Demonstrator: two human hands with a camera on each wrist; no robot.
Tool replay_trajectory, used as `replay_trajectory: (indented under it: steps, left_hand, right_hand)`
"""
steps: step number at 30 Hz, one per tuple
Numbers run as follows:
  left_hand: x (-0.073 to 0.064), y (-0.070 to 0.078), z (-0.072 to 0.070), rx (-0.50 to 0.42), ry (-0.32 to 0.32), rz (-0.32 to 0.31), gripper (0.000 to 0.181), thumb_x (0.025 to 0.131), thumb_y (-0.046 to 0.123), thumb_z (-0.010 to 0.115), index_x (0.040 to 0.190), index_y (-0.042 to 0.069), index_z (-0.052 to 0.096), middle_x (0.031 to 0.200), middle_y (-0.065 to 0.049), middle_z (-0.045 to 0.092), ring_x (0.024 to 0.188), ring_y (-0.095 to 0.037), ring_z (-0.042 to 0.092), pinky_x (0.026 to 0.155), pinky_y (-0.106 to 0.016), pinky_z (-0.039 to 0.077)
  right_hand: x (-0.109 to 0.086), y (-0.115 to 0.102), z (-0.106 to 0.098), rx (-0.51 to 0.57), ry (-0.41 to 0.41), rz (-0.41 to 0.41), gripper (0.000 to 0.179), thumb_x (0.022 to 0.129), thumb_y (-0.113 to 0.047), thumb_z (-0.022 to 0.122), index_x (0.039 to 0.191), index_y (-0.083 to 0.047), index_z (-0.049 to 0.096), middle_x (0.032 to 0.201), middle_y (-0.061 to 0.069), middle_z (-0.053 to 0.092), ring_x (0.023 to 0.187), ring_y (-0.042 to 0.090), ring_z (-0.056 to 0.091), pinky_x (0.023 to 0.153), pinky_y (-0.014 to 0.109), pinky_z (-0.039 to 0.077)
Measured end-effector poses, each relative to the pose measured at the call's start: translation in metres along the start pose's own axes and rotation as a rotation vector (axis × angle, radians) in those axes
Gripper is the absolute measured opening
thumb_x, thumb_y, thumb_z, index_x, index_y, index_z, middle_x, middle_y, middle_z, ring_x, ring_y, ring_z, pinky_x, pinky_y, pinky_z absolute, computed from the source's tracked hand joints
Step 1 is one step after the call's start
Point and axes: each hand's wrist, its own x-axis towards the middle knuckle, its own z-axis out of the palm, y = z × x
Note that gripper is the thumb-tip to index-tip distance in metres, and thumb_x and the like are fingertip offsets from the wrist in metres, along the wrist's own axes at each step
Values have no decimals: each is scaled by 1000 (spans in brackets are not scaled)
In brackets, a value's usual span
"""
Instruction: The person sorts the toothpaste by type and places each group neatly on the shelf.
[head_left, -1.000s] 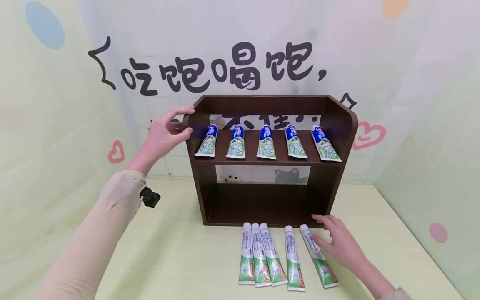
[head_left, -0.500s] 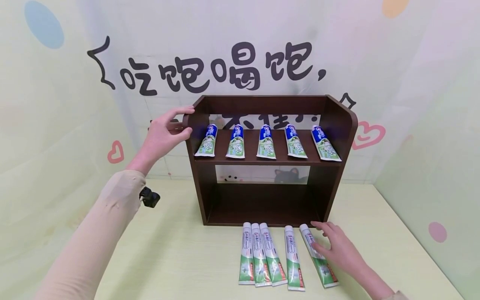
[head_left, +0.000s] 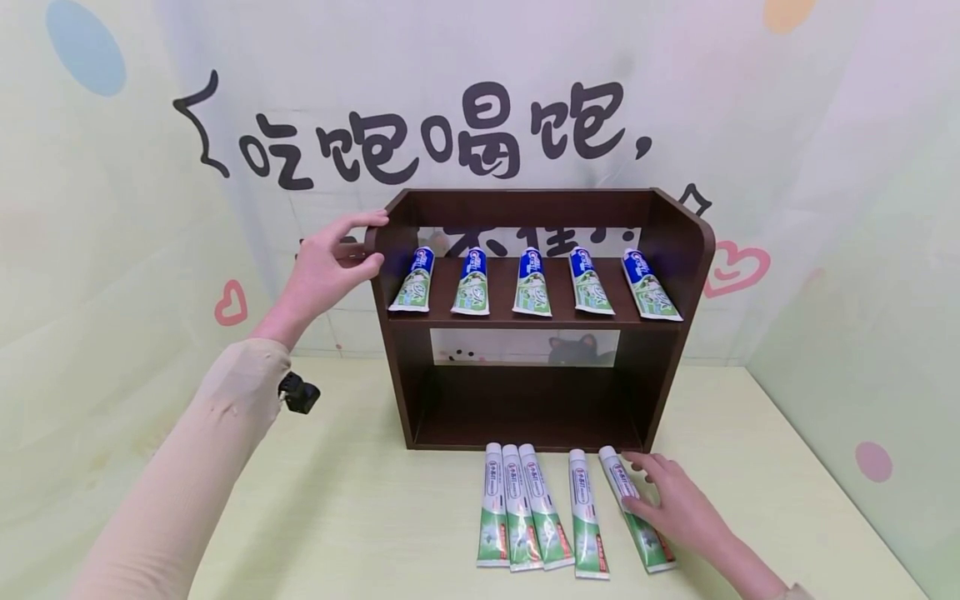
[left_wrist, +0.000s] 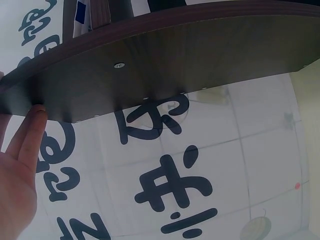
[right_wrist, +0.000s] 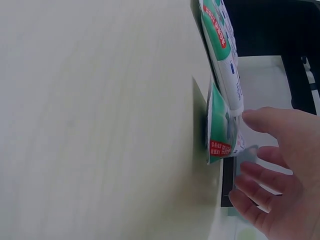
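The dark brown two-tier shelf (head_left: 536, 324) stands on the table. My left hand (head_left: 326, 271) holds the front edge of its left side panel; in the left wrist view, fingertips meet the panel's outer face. My right hand (head_left: 686, 510) is over the rightmost white-and-green toothpaste tube (head_left: 651, 546), thumb and fingers apart and loosely bent. The thumb overlaps this tube's left part in the head view, and the fingertips are near its cap end. In the right wrist view, the same tube (right_wrist: 220, 132) lies beside the thumb, with nothing gripped between the fingers.
Left of that tube lie another white-and-green toothpaste tube (head_left: 588, 517) and a cluster of three similar tubes (head_left: 513, 517), caps toward the shelf. Several blue-and-green toothpaste tubes (head_left: 532, 287) lie spaced along the upper tier. A printed curtain (head_left: 450, 67) hangs behind.
My right hand has come down slightly toward the near side, closer over the rightmost tube. The left hand keeps its place on the shelf, and the tubes have not moved.
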Motion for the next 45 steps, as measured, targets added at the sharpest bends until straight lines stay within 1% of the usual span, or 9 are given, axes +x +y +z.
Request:
replay_trajectory:
  steps: [5,11,13,17,19,22,29,39,45]
  left_hand:
    - [0,-1,0,0,3,-1,45,90,3,64,135,5,57,146,-11,55,111,-41,68,84,-7,53]
    - [1,-2,0,-3,4,11,44,90,4,64,134,5,58,145,-12,55,111,-43,67,83,-7,53]
    - [0,0,0,-4,5,9,44,90,3,64,134,5,58,145,-12,55,111,-41,67,84,-7,53]
    - [0,0,0,-4,5,9,45,90,2,64,134,5,58,145,-12,56,111,-40,68,84,-7,53]
    - [0,0,0,2,5,8,45,90,3,64,135,6,57,145,-11,55,112,-40,67,84,-7,53]
    - [-1,-1,0,-5,8,2,45,90,3,64,135,6,57,146,-10,54,112,-40,67,84,-7,53]
    - [0,-3,0,-3,5,-9,46,91,5,64,136,9,57,148,-7,54,112,-39,68,83,-7,54]
    - [-1,-2,0,-4,1,-11,46,91,5,64,136,8,57,147,-7,54,111,-38,68,80,-6,53]
    - [-1,-2,0,-6,4,-6,45,91,4,63,135,7,57,147,-7,54,111,-38,68,81,-6,53]
  right_hand:
    - [-3,2,1,-9,-7,-13,63,82,-26,80,137,-12,55,125,11,64,107,28,65,88,46,59]
    - [-5,3,0,-15,-49,19,63,81,-27,80,137,-11,55,119,8,65,104,23,63,86,43,58]
    - [-4,3,0,2,-64,18,63,81,-27,81,136,-10,55,116,6,65,101,19,62,84,39,57]
    - [-2,2,2,46,-93,31,64,80,-28,81,136,-8,56,110,2,65,93,13,58,76,29,53]
    - [-2,1,3,60,-101,49,64,81,-28,81,136,-8,55,107,1,64,89,11,56,72,24,51]
    - [-2,-1,4,78,-105,68,64,80,-26,81,136,-8,55,107,2,63,86,10,54,68,21,49]
    - [-1,-4,6,84,-113,101,65,80,-24,81,136,-7,54,106,4,60,81,11,52,62,19,46]
    - [-2,-5,9,59,-103,95,64,80,-21,81,136,-8,54,100,3,59,78,11,51,62,20,45]
    - [-1,-8,9,46,-102,98,67,78,-21,83,136,-9,53,96,2,59,77,12,50,63,21,44]
